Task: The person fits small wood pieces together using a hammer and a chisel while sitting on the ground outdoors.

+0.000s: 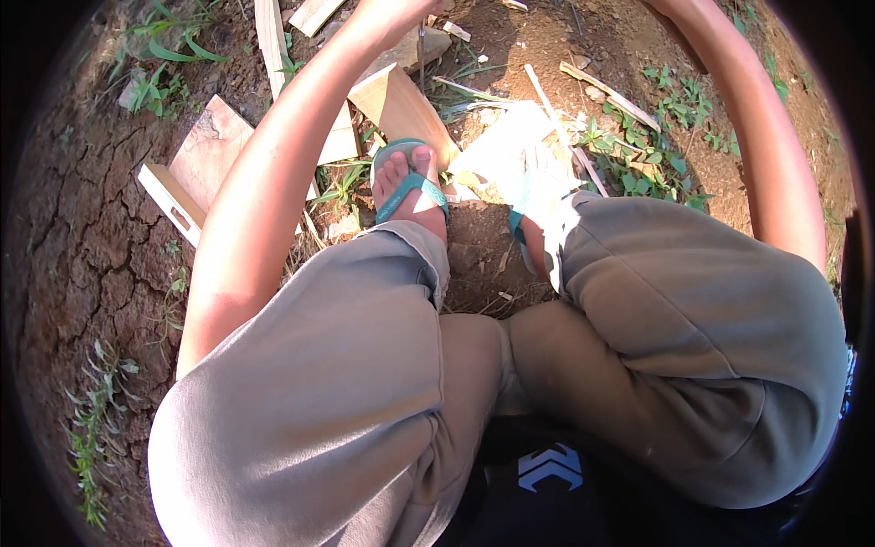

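My left hand (410, 7) is cut off by the top edge, so its fingers hardly show. Just below it stands a thin, dark, metal-looking rod (421, 59), beside a tilted wooden board (401, 108). Whether the hand grips the rod is hidden. At the top right my right hand (670, 5) is also mostly out of the picture. A long dark strip (682, 38) runs along the inner side of that wrist; its kind is unclear. Between my feet and the left hand, a pale, sunlit wooden piece (510, 146) lies near my right foot, washed out by glare.
Wooden offcuts (211, 150) lie left of my feet, one with a slot in its edge (173, 202). Long splinters (611, 96) and a narrow plank (271, 46) are scattered on cracked soil (91, 228). Weeds (661, 173) grow around. My sandalled feet (410, 187) are close by.
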The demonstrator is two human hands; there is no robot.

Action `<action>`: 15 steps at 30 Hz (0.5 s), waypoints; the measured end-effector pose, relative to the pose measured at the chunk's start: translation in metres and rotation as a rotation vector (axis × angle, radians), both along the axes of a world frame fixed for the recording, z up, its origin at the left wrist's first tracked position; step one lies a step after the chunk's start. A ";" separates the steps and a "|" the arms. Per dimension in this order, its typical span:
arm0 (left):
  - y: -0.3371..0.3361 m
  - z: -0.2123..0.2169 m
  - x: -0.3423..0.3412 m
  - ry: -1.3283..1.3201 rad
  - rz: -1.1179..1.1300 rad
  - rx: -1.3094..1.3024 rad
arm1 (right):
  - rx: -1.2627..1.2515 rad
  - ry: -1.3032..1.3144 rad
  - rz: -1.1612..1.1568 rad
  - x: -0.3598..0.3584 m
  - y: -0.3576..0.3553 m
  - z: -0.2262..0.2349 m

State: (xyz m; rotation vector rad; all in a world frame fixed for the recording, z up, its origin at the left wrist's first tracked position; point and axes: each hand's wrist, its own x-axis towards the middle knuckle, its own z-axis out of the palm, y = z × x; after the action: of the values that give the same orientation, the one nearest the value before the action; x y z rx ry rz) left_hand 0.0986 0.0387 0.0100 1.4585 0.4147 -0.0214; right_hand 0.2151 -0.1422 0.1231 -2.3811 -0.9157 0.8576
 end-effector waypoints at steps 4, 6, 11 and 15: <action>0.001 -0.004 0.001 0.008 -0.026 0.008 | 0.202 -0.070 -0.116 0.004 0.001 -0.012; 0.002 -0.005 0.000 0.015 -0.004 -0.016 | 0.149 -0.050 -0.123 0.001 0.005 -0.009; 0.000 -0.005 0.001 -0.008 -0.005 0.094 | 0.192 -0.152 -0.155 0.002 0.001 -0.010; -0.001 -0.007 0.001 -0.006 0.019 -0.001 | 0.113 -0.098 -0.066 0.000 0.003 -0.014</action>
State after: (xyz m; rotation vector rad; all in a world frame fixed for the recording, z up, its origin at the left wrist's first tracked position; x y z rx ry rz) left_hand 0.0998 0.0377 0.0034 1.4535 0.4242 -0.0018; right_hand 0.2152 -0.1393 0.1093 -2.3586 -0.8932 0.6520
